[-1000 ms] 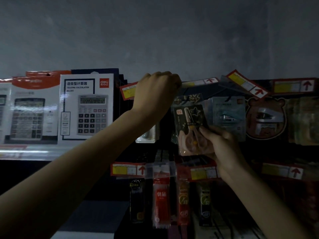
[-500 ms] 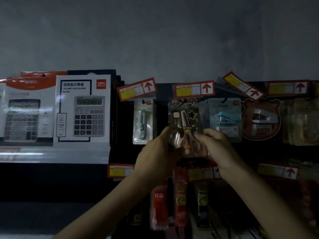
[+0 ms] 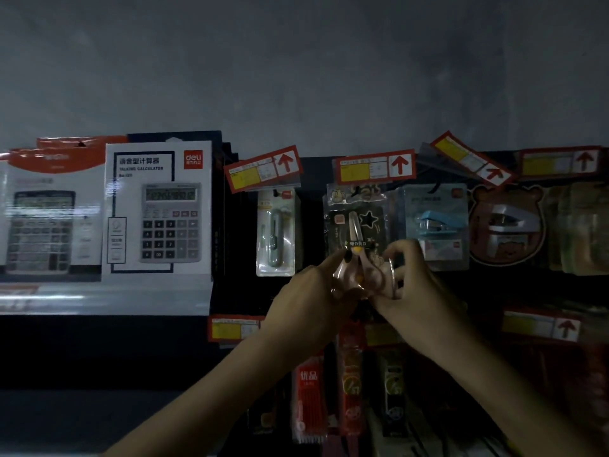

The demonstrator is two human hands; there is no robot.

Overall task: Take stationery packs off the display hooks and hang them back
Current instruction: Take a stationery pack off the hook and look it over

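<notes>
A clear pack of small pink scissors point(image 3: 356, 225) with a black card hangs under a red and yellow price tag point(image 3: 374, 166) in the top row of the display. My left hand point(image 3: 316, 298) pinches the pack's lower left edge. My right hand point(image 3: 412, 285) pinches its lower right edge. Both hands cover the pack's bottom. The hook itself is hidden behind the tag.
A grey cutter pack point(image 3: 276, 232) hangs to the left, a blue stapler pack point(image 3: 435, 225) and a bear-shaped stapler pack point(image 3: 506, 225) to the right. Boxed calculators point(image 3: 158, 209) stand on a shelf at left. Pen refill packs point(image 3: 309, 397) hang in the lower row.
My left hand came down from the price tag above the scissors pack to the pack's lower left edge. The lifted tag dropped back level. My right hand stayed on the pack.
</notes>
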